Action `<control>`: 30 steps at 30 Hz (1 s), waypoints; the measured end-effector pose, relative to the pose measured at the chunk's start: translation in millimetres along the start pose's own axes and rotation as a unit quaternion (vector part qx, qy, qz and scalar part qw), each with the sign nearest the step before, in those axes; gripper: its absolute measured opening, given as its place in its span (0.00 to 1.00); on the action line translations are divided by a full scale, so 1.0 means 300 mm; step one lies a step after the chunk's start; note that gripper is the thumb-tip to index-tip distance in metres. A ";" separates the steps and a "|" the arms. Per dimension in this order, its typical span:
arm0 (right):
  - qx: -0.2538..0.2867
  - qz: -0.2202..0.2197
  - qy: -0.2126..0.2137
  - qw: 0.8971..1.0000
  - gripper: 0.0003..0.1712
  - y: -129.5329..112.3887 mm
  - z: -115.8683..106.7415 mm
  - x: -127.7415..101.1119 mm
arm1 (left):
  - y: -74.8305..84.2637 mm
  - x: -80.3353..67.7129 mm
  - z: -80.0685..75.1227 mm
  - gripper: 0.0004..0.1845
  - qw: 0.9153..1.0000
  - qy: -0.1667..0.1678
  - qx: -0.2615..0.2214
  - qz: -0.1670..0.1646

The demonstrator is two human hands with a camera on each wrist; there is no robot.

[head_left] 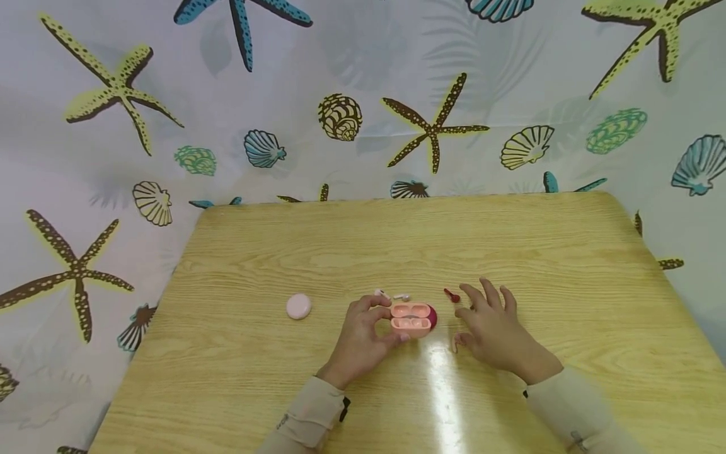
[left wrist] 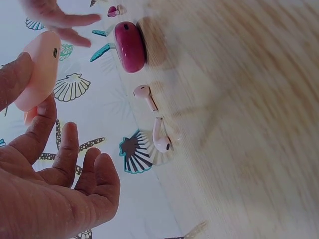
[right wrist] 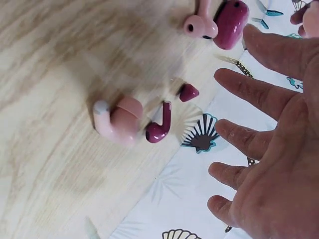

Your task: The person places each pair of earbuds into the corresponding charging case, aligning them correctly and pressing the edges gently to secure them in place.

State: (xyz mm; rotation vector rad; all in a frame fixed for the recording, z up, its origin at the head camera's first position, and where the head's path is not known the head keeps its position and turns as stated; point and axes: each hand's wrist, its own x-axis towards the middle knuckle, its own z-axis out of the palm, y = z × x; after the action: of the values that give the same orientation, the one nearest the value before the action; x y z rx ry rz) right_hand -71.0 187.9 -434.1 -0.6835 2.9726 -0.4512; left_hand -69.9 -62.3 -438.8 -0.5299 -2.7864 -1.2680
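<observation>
My left hand [head_left: 363,340] grips an opened pink earbud case [head_left: 411,309] between thumb and fingers, its hollow slots facing up. In the left wrist view the case's smooth pink outside shows. A dark red case [left wrist: 130,47] stands just past it. My right hand [head_left: 499,334] hovers to the right, fingers spread, with nothing held. Near it in the right wrist view lie a pink earbud [right wrist: 124,127], a dark red earbud [right wrist: 160,125] and a small dark red piece [right wrist: 189,92], perhaps another earbud. A second pink earbud [right wrist: 200,25] is beside the dark red case.
Two pale pink earbuds [left wrist: 144,94] lie on the table behind the left hand's fingers. To the left sits a small round pale pink case [head_left: 299,306]. The wooden table [head_left: 255,252] meets a cloth backdrop [head_left: 363,157] printed with shells and starfish.
</observation>
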 end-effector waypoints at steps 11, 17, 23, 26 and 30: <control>-0.004 0.008 -0.025 1.000 0.06 0.003 0.055 -0.012 | -0.008 -0.004 -0.004 0.16 1.000 -0.009 -0.003 -0.011; -0.004 0.000 -0.006 1.000 0.10 0.007 0.054 -0.009 | -0.004 -0.003 -0.005 0.15 1.000 -0.008 -0.004 -0.014; -0.011 -0.008 0.019 1.000 0.07 0.007 0.062 -0.008 | -0.001 -0.002 -0.008 0.14 1.000 -0.006 -0.010 -0.011; -0.007 -0.004 0.016 1.000 0.06 0.006 0.069 -0.008 | 0.000 -0.003 -0.007 0.14 1.000 -0.004 -0.008 -0.011; -0.002 0.002 0.013 1.000 0.06 0.005 0.076 -0.007 | 0.000 -0.004 -0.004 0.14 1.000 -0.002 -0.006 -0.009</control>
State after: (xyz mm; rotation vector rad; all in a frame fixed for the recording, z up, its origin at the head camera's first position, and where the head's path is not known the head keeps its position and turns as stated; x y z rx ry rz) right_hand -66.9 184.1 -456.5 -0.6770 2.9991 -0.4582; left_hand -68.9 -63.5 -438.2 -0.5104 -2.7939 -1.2890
